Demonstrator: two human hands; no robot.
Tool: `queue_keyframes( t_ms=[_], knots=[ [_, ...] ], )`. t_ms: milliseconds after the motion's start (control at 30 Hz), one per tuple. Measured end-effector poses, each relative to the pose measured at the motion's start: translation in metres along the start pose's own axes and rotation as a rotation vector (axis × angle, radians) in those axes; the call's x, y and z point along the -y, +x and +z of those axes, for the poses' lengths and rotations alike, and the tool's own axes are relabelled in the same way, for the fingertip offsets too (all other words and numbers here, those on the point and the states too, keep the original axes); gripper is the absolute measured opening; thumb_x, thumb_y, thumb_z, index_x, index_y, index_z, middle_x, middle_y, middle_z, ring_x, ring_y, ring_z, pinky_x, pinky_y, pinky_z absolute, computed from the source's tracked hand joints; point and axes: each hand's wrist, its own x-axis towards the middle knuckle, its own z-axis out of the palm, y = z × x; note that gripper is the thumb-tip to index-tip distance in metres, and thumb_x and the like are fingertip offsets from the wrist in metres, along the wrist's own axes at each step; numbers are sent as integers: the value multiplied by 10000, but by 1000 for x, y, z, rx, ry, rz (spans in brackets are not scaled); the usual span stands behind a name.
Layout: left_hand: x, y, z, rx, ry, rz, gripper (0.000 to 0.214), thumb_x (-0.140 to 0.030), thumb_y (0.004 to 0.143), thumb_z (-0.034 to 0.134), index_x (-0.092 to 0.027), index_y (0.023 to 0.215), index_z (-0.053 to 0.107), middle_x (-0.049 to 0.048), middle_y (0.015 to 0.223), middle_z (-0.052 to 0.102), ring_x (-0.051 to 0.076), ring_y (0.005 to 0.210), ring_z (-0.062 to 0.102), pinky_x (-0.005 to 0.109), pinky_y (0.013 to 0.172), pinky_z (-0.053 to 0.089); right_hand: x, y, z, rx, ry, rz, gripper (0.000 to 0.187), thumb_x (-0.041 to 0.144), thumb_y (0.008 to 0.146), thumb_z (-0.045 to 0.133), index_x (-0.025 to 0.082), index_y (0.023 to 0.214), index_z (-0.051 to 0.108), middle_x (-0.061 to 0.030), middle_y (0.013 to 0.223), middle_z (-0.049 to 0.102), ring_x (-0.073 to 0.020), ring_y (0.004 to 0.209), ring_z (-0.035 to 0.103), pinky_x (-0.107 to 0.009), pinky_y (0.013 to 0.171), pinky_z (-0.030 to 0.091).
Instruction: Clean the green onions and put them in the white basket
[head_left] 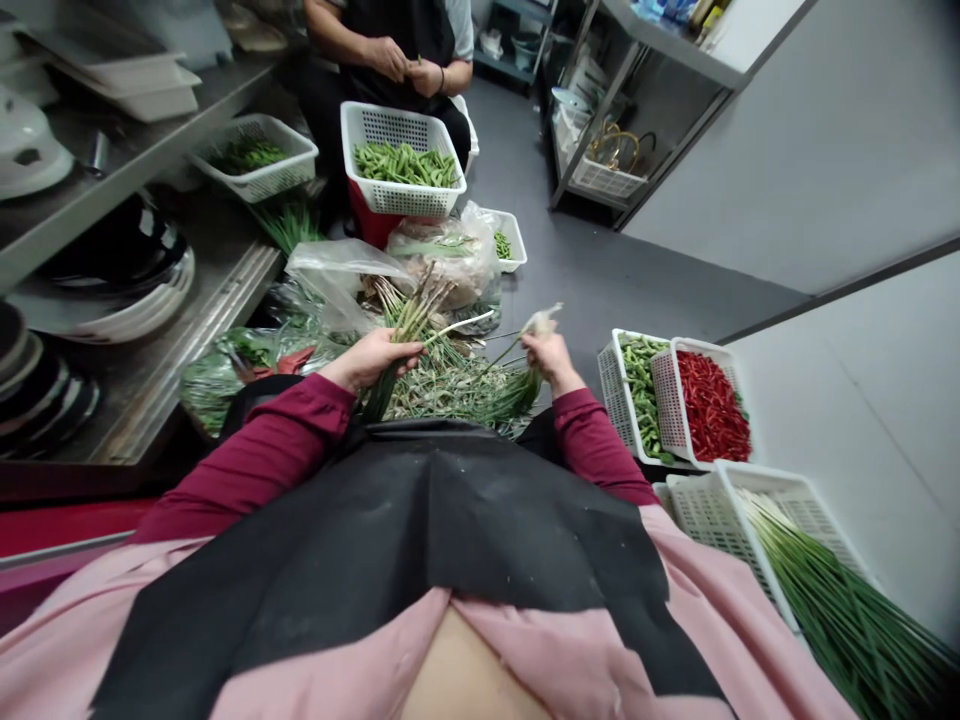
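My left hand [379, 360] is closed around a bunch of scallions [420, 312], their brownish root ends pointing up and away and the green tops hanging down. One peeled white stalk [469, 322] sticks out to the right of that fist. To the right, my right hand [553, 360] pinches a pale, papery tuft of scallion peelings [543, 320], with a thin green strand trailing from it. Below and between both hands lies a loose heap of scallions and trimmings [439, 393]. The two hands are apart.
A clear plastic bag [345, 270] lies beyond the heap. Opposite, a co-worker's hands [405, 68] work above a white basket [349, 130] of green pods. Baskets of green peppers [641, 385], red chillies [709, 400] and long scallions [825, 590] stand right; a metal shelf [225, 100] borders the left.
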Motion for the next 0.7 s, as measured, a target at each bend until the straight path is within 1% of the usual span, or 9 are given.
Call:
queue_keyframes(
  t_ms=[33,100,167,267,333,367,467,567,700],
  knots=[
    [0,0,0,-11,-7,-1,304,-334,639,826,-102,737,656,13,535,575,66,415,474,180,376,331,-9,-4,11,75,-101,3,171,167,611,747,165,684,591,70,490,516,-54,377,376,-197,369,278],
    [0,0,4,-20,-12,-4,297,-323,642,828,-101,743,657,11,545,577,69,431,485,180,385,347,-19,-16,34,156,-134,-25,171,176,596,765,159,691,624,75,469,490,-55,389,370,-195,374,267],
    [0,1,10,-6,-3,-5,295,-315,643,831,-97,744,659,14,555,580,72,446,493,180,391,355,-16,-32,52,209,13,-54,207,255,639,767,166,789,655,94,461,439,-54,386,343,-197,375,272],
    [3,3,23,28,23,-33,303,-331,661,825,-86,760,677,15,541,578,70,430,484,185,389,353,4,-53,66,378,301,-26,357,397,702,750,182,968,649,98,526,428,-36,383,296,-201,385,297],
    [5,6,31,37,10,-70,316,-342,673,820,-85,806,691,14,543,587,76,433,497,193,407,379,17,-61,70,478,385,19,383,439,705,757,179,959,635,81,577,461,-27,401,308,-200,402,330],
    [5,7,34,35,-10,-86,321,-338,672,822,-87,826,695,18,560,601,84,452,519,199,428,405,22,-63,70,477,392,29,370,451,705,759,175,913,627,70,588,475,-31,415,335,-200,409,346],
    [6,11,35,23,-96,-100,309,-291,679,820,-79,866,693,56,672,662,126,579,610,232,516,491,28,-58,61,261,377,-34,327,459,729,739,181,796,580,32,614,531,-70,491,466,-212,450,420],
    [4,12,27,19,-165,-89,273,-243,713,791,-69,898,690,71,730,673,144,631,634,267,555,531,33,-44,35,5,369,-210,269,432,774,691,201,806,556,-11,733,623,-107,598,567,-247,535,493],
    [0,12,18,48,-180,-101,271,-177,694,793,-69,925,704,56,732,664,101,568,578,231,519,495,40,-41,7,-129,149,-460,159,366,806,645,218,851,605,-26,788,645,-148,751,614,-273,642,516]
  ],
)
